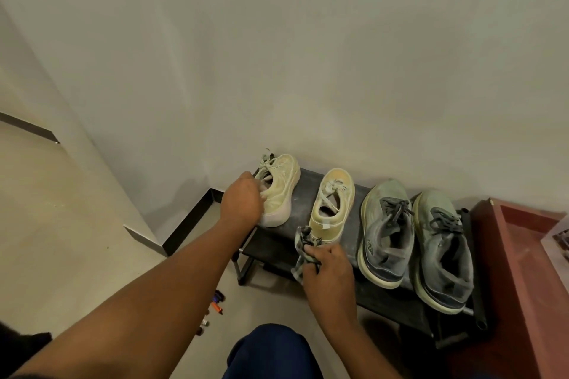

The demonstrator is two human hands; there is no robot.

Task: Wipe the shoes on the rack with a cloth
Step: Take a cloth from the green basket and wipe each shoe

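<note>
A low black shoe rack [303, 191] stands against the wall. On its top sit two pale yellow sneakers and two grey-green sneakers. My left hand [241, 198] grips the heel end of the left yellow sneaker [281, 186], which is tilted on its side at the rack's left end. The second yellow sneaker [334, 200] stands upright in the middle. My right hand [328, 264] holds a crumpled grey patterned cloth [304, 248] against that sneaker's heel. The grey-green sneakers [386, 231] [441, 249] stand side by side to the right.
A reddish wooden piece of furniture [523, 271] stands right of the rack. Several small items, among them markers [215, 306], lie on the floor at the rack's left. My knee in dark blue cloth [271, 351] is below the rack. A black skirting [187, 221] runs along the wall.
</note>
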